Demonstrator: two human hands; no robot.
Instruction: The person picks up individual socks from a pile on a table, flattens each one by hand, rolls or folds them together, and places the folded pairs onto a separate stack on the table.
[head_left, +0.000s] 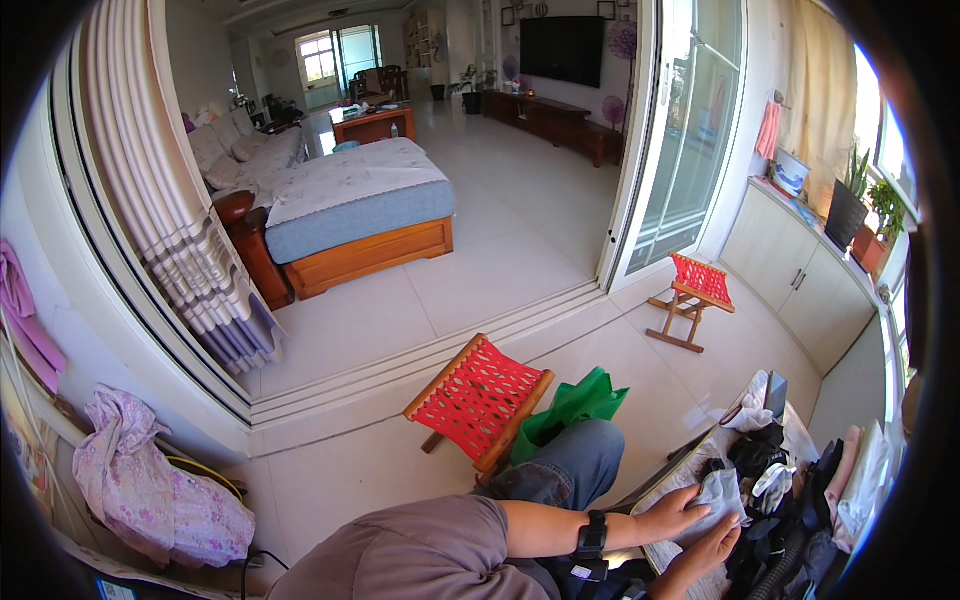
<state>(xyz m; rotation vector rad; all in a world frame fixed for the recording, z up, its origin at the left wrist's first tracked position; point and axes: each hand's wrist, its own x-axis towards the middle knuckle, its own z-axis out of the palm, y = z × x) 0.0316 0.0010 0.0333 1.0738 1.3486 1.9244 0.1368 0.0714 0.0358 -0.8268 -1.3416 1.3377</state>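
Observation:
A thin light-grey cloth piece (721, 491), perhaps a sock or other small garment, is held up between my two hands. My left hand (675, 516), with a black band on its wrist, pinches the near-left side of it. Lower in the view, my right hand (701, 561) grips its bottom edge with thumb and fingers. Directly beyond lies a pile of dark garments (757, 450) on a low surface with a pale quilted cover (660, 551). A white crumpled item (772, 484) rests among them. Other folded cloths (855, 480) stand along the far right side.
A folding stool with red woven seat (480, 397) stands by my knee, beside a green bag (574, 412). Another red stool (697, 289) is farther off, near a low cabinet (787, 262). A sliding-door track (435, 360) crosses the floor. Flowered fabric (157, 487) hangs at left.

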